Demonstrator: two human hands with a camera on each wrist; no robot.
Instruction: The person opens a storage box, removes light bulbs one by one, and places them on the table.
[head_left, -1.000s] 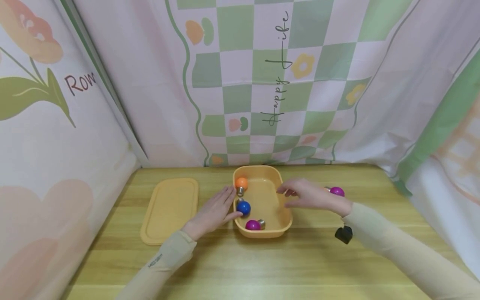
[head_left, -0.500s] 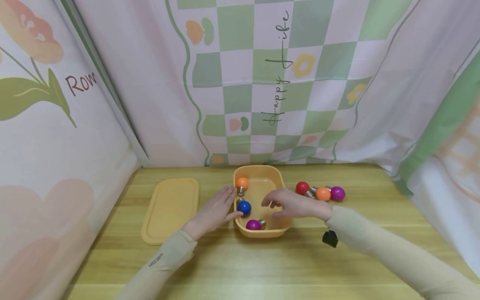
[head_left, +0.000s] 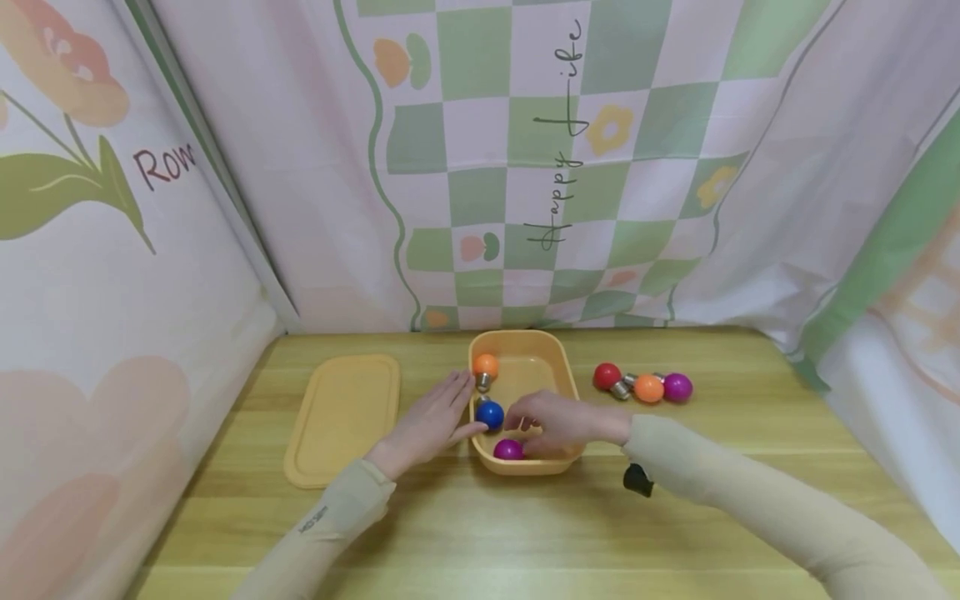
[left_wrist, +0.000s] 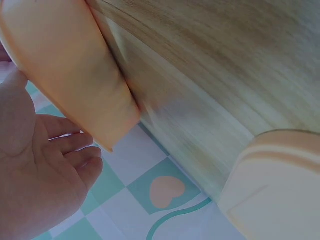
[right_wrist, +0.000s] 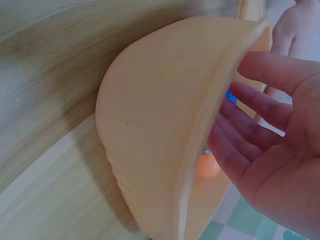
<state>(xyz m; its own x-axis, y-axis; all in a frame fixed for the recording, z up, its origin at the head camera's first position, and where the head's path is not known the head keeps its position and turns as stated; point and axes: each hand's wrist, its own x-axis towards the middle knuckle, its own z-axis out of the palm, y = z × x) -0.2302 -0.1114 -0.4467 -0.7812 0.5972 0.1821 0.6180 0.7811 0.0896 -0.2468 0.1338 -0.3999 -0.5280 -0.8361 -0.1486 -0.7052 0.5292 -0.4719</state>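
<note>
A yellow-orange box (head_left: 566, 465) stands near the middle of the table. Along its left side lie an orange bulb (head_left: 486, 366) and a blue bulb (head_left: 490, 415), with a purple bulb (head_left: 508, 450) at its front. My left hand (head_left: 429, 423) rests on the box's left rim, fingers straight; the left wrist view shows this hand (left_wrist: 47, 165) against the outer wall. My right hand (head_left: 558, 421) reaches into the box, fingers loosely bent beside the purple bulb. In the right wrist view, this hand's (right_wrist: 272, 130) fingertips are partly hidden behind the wall (right_wrist: 150, 100).
A flat yellow-orange lid (head_left: 343, 421) lies on the table left of the box. To the right lie a red bulb (head_left: 607, 376), another orange bulb (head_left: 648, 388) and another purple bulb (head_left: 678, 387). A checkered curtain (head_left: 540, 167) hangs behind the table.
My right hand has moved left and forward to the box's front, from its right rim to beside the purple bulb. The bulbs on the right have come into fuller view. My left hand has stayed put.
</note>
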